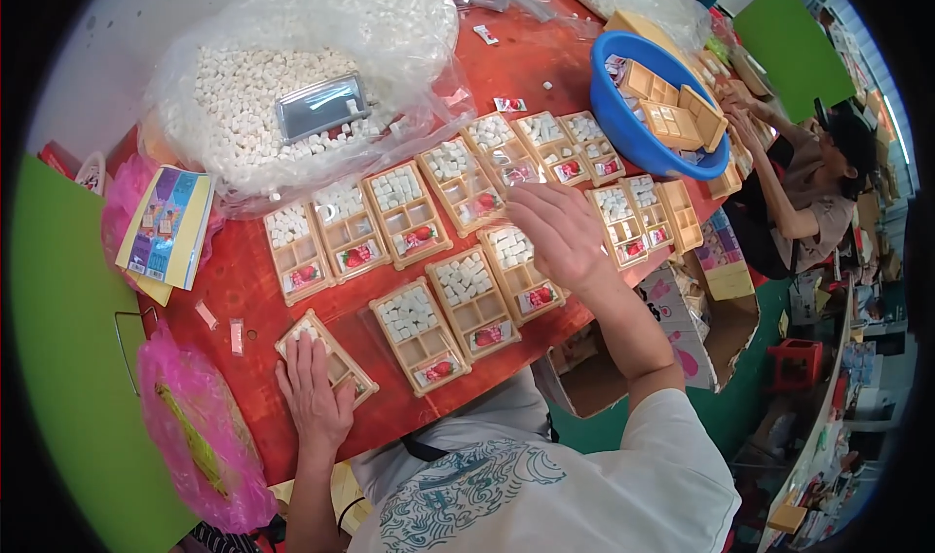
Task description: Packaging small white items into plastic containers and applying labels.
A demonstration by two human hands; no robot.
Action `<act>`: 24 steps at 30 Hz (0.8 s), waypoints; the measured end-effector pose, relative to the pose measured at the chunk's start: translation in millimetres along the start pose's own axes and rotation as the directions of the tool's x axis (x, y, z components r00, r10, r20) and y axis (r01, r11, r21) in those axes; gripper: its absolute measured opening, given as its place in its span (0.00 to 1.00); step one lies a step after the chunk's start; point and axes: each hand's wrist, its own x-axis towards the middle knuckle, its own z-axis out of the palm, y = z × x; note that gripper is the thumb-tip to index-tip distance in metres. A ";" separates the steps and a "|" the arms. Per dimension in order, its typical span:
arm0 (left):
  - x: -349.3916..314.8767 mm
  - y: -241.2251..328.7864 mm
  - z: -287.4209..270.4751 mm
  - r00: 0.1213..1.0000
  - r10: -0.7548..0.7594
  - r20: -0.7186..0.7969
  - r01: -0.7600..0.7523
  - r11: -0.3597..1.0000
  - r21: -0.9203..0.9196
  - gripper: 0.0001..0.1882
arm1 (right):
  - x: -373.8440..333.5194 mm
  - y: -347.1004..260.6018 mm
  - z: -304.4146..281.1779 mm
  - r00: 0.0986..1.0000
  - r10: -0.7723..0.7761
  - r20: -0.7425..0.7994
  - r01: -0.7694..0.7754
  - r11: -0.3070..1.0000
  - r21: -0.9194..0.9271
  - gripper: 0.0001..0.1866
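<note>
Several beige compartment trays stand in rows on the red table, many with small white cubes in one end and a strawberry-printed packet in a compartment. At the lower left, my left hand (317, 397) lies with fingers stretched over a tray (343, 376) partly filled with white cubes; the hand hides part of it. My right hand (563, 237) hovers over the middle of the rows, above a tray (516, 251) and beside another tray (453, 178). Its fingers are blurred and partly hidden, so what they hold, if anything, cannot be made out.
A clear plastic bag (229, 154) of white cubes lies at the back left, with a grey scoop-like box (323, 107) on them. A blue basin (606, 115) holds trays at the back right. Printed cards (168, 224) and a pink bag (195, 436) lie left. A co-worker (818, 178) sits right.
</note>
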 end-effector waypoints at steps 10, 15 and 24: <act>0.4 -1.1 0.6 1.000 -0.017 0.023 0.017 1.000 -0.003 0.36 | -7.1 43.1 73.9 0.982 -0.162 0.101 0.151 0.983 0.106 0.17; 0.4 -0.7 -0.5 1.000 -0.012 0.020 0.012 1.000 -0.014 0.37 | -9.3 50.4 82.0 0.974 -0.186 0.127 0.169 0.977 0.132 0.18; 0.4 -1.3 1.5 0.999 -0.020 0.025 0.020 1.000 -0.013 0.37 | -8.5 48.3 67.4 0.962 -0.212 0.174 0.183 0.969 0.165 0.17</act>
